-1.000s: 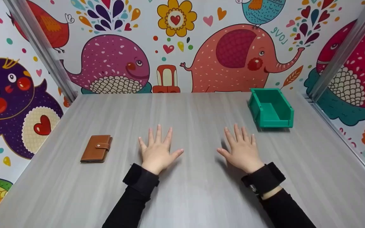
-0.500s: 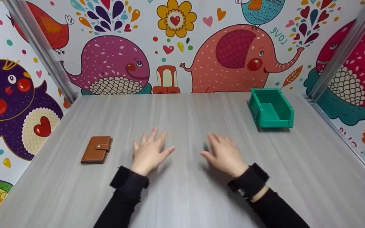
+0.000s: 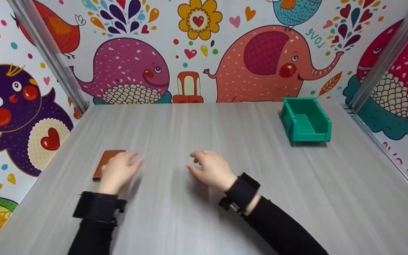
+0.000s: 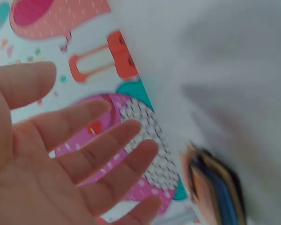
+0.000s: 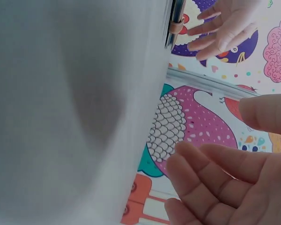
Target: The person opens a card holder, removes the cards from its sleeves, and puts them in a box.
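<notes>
From far off, I look through the cameras. The brown wallet lies on the gray tabletop, over on the left side. The left hand is just beside it. In the head view, that hand hides part of the wallet. The left wrist camera shows me its fingers, apart from each other and nearly straight, with nothing in them. The right wrist camera shows a gap between this hand and the wallet, so they do not touch. I can also see the little strap on the wallet's edge there.

The right hand is above the tabletop, near the middle, and makes a dark shadow. Its fingers are softly bent, its thumb stands apart from them, and it has hold of nothing. It is well apart from the wallet.

A green bin sits at the back on the right, with its low side facing the person. It is far from both hands. Each arm has a black sleeve and a black band at the wrist. On the wall behind, I see a purple whale, a pink-orange elephant, a yellow flower and a little red car.
</notes>
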